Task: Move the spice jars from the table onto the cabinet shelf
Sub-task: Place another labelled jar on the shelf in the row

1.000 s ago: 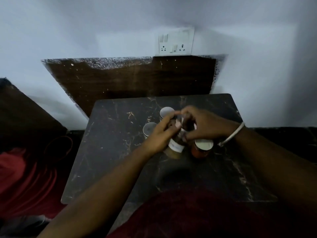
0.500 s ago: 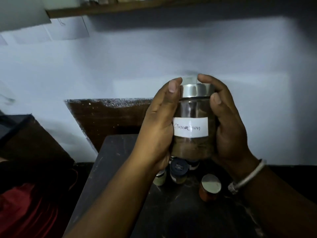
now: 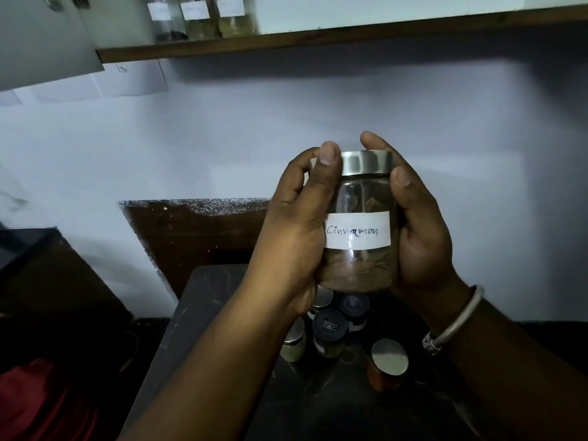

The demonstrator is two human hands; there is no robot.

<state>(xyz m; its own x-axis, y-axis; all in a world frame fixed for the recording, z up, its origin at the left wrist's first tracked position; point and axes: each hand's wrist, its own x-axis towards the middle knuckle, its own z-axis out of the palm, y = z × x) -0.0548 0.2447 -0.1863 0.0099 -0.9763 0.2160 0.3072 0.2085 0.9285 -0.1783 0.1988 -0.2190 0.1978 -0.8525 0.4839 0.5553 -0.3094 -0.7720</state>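
Observation:
I hold a glass cinnamon jar (image 3: pixel 359 249) with a steel lid and a white handwritten label upright in front of me, above the table. My left hand (image 3: pixel 296 237) wraps its left side and my right hand (image 3: pixel 420 230) its right side. Below it, several spice jars stand on the dark marble table (image 3: pixel 203 326): a red-filled jar with a steel lid (image 3: pixel 386 364), two dark-capped jars (image 3: pixel 329 335), and a greenish jar (image 3: pixel 294 343). The wooden cabinet shelf (image 3: pixel 318 43) runs overhead, with three labelled jars (image 3: pixel 203 17) standing at its left.
A dark wooden board (image 3: pixel 191 237) leans on the white wall behind the table. A grey cabinet door (image 3: pixel 41 43) hangs open at upper left. Dark furniture (image 3: pixel 47 281) and red cloth (image 3: pixel 38 399) lie to the left.
Both hands lifted the cinnamon jar off the table up to chest height. My view tilted upward, bringing the shelf and its jars into sight.

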